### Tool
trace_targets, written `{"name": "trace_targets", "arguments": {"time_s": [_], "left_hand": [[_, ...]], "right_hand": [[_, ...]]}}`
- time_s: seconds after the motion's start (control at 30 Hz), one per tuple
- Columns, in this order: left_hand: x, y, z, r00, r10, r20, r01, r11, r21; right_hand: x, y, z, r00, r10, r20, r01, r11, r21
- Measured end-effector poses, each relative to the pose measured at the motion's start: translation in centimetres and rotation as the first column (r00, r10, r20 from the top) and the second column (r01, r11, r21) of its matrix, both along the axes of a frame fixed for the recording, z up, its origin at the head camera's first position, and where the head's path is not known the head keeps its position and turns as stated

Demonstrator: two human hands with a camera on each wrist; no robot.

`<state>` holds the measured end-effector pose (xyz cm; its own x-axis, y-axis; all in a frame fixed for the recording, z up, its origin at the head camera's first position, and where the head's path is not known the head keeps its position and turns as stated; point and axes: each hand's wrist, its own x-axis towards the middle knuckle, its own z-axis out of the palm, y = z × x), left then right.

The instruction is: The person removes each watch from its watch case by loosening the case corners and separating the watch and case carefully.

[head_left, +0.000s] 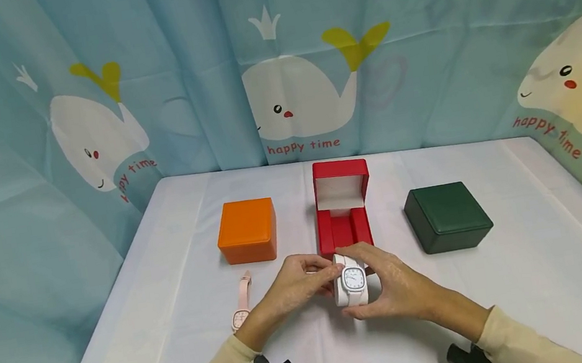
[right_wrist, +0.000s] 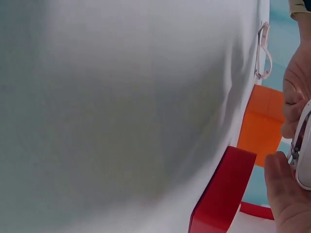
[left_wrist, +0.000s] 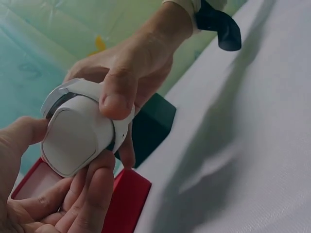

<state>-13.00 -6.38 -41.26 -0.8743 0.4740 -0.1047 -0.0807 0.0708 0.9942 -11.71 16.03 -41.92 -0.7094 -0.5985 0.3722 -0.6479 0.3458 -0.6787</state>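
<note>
A white wristwatch [head_left: 353,279] is wrapped around a white watch cushion [head_left: 341,293], held just in front of the red watch box. My right hand [head_left: 393,282] grips the watch and cushion from the right, thumb low and fingers over the top. From the left, my left hand [head_left: 302,280] pinches the cushion's edge with thumb and fingers. The left wrist view shows the cushion's flat end [left_wrist: 70,141] between both hands. Behind them the red box [head_left: 344,224] stands with its lid up and a bare slot inside.
An orange box [head_left: 246,232] stands closed at the left, and a dark green box [head_left: 449,217] is closed at the right. A pink watch [head_left: 242,301] lies on the white cloth beside my left forearm. A whale-print curtain [head_left: 197,82] hangs behind the table.
</note>
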Motion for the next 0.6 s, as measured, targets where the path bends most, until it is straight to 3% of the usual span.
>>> {"name": "trace_targets", "arguments": {"time_s": [0.3,0.6], "left_hand": [[0.01,-0.34,0.16,1.000,-0.011,-0.010,0.011,1.000,-0.024],[-0.16,-0.61,0.02,1.000,0.002,0.001,-0.002,1.000,-0.007]], "right_hand": [[0.12,-0.22,-0.11,1.000,-0.007,-0.006,0.007,1.000,-0.005],[0.25,-0.43,0.01,1.000,-0.017,0.011,0.018,0.997,-0.080]]}}
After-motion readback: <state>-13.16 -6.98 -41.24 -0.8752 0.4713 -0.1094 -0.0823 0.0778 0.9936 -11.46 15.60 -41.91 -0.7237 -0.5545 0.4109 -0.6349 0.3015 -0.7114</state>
